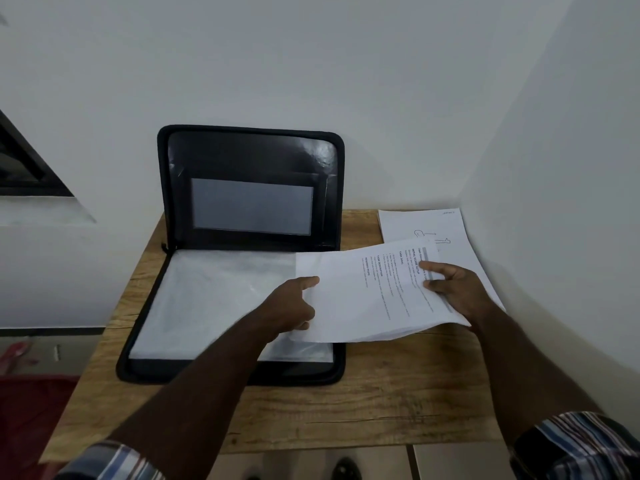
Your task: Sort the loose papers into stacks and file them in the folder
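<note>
A black zip folder [162,188] lies open on the wooden table [363,403], its lid leaning against the wall and clear plastic sleeves [207,299] lying on its lower half. A printed sheet [363,292] is held just above the folder's right edge. My left hand [294,306] pinches the sheet's left edge, thumb on top. My right hand [457,289] grips its right edge, thumb on the print. Another sheet with a small drawing [426,226] lies flat on the table behind it, by the right wall.
White walls close the table in at the back and on the right. The table's near edge has bare wood in front of the folder. Below it are floor tiles and a shoe [346,469]. A dark window frame [20,161] is at the left.
</note>
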